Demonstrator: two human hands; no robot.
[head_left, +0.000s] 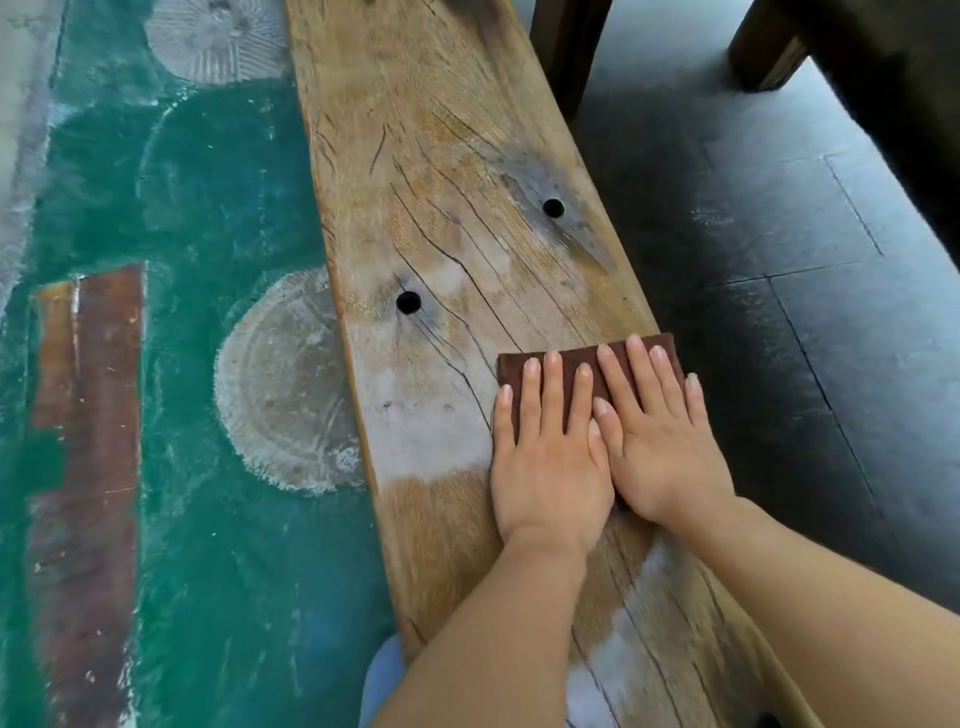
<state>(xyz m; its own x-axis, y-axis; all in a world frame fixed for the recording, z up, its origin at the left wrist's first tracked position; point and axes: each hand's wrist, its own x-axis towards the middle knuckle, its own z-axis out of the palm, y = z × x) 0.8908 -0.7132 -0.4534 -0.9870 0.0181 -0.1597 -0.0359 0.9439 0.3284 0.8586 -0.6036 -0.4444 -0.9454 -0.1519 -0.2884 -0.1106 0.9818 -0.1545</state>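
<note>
Near the plank's right edge, at the close end, the left grip (550, 457) and the right grip (665, 447) lie side by side, flat and palm down. Their fingers are straight and only slightly fanned, and the thumbs touch in the middle. Neither pinches anything. Both press on a brown sanding sheet (571, 364), which shows beyond the fingertips and between the fingers, while the rest is hidden under the palms. The sheet lies flat on the wooden plank (467, 208), its right side close to the plank's edge.

From where I stand this looks like the middle of a sanding pass. Pale dust (415, 415) covers the wood left of the sheet, with more toward the person's body, while the far half of the plank looks barely dusted.

The next stroke, I'd say, calls for even downward pressure from both palms and a push along the cracked grain toward the two bolt holes (408, 302). The sheet must stay flat so its front corner doesn't catch in a crack or slip off the right side.

Left of the plank is a green painted surface (208, 519) with round scuffed patches and a rust-brown strip (88, 415). On the right are a dark tiled floor (779, 260) and dark furniture legs (566, 52).
</note>
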